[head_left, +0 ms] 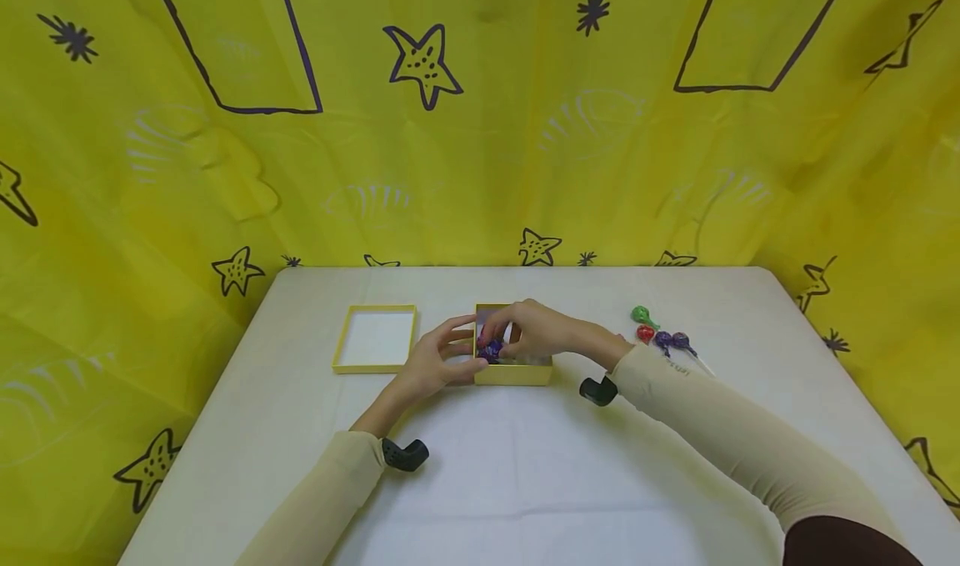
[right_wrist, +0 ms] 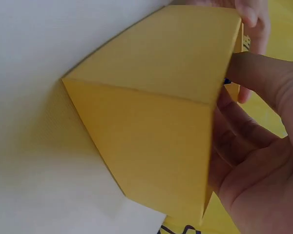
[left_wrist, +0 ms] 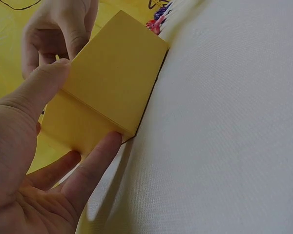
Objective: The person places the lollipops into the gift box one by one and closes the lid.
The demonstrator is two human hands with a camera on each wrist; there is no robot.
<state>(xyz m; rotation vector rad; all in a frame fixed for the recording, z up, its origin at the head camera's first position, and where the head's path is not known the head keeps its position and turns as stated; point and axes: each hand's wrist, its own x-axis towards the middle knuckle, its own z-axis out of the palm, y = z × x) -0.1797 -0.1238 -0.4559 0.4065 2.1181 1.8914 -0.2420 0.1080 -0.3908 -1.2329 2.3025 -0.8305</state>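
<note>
A yellow open box (head_left: 513, 374) sits on the table in the head view. My left hand (head_left: 435, 362) holds its left side, thumb at the near corner and fingers along the left wall; the left wrist view shows the thumb (left_wrist: 49, 78) at the rim. My right hand (head_left: 536, 328) reaches into the box from above with curled fingers. Its fingertips pinch a purple-wrapped lollipop (head_left: 491, 350) low inside the box. In the right wrist view the box wall (right_wrist: 156, 141) hides the fingertips and most of the lollipop.
Left of the box lies a shallow yellow-rimmed lid (head_left: 375, 338) with a white inside. To the right, near my right forearm, lie a green lollipop (head_left: 641, 316), a red lollipop (head_left: 645, 333) and two purple lollipops (head_left: 663, 341). A yellow patterned curtain (head_left: 480, 157) hangs behind the white table (head_left: 465, 466).
</note>
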